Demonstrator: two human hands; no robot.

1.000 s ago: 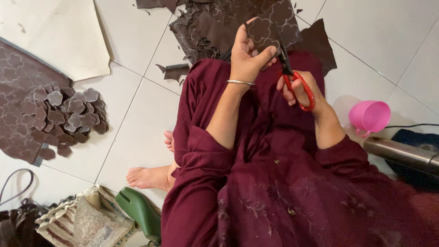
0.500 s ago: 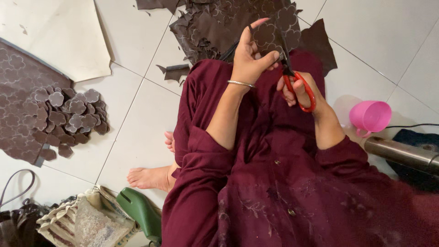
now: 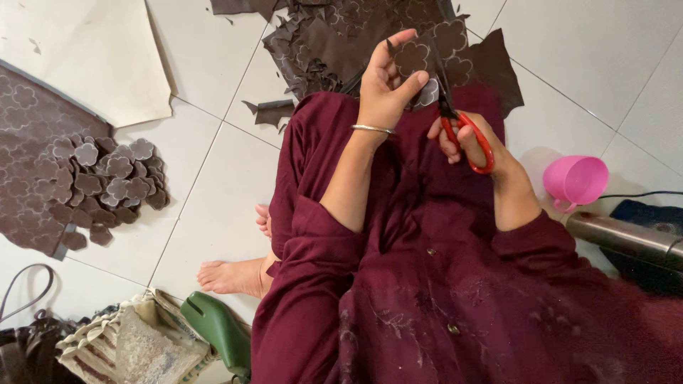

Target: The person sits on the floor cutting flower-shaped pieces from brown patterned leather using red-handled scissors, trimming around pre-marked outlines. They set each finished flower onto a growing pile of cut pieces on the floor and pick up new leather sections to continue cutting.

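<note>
1. Now the left hand pinches a brown flower-shaped piece between thumb and fingers, raised over the lap; compared with a second ago the piece sits more squarely face-up and its scalloped outline shows almost whole.
2. Meanwhile the right hand is closed through the loops of the red-handled scissors, with the dark blades pointing up and meeting the right edge of the flower piece. Whether the blades are parted or shut cannot be told from this view.
3. Since half a second ago the left hand has turned the piece a little, so the blades now sit at a different lobe of the outline. Judging by this, the cut around the flower looks close to complete, though a strip may still join it to the stamped brown sheet lying on the floor just past the knees.
4. Off to the person's left, a pile of cut flowers rests on the tiled floor beside a larger patterned sheet; the pile looks unchanged across the three moments.
5. At the right, a pink cup stands on the floor near a metal tube, well apart from both hands.
6. Near the bare foot, a green object and a woven bag lie untouched.
</note>
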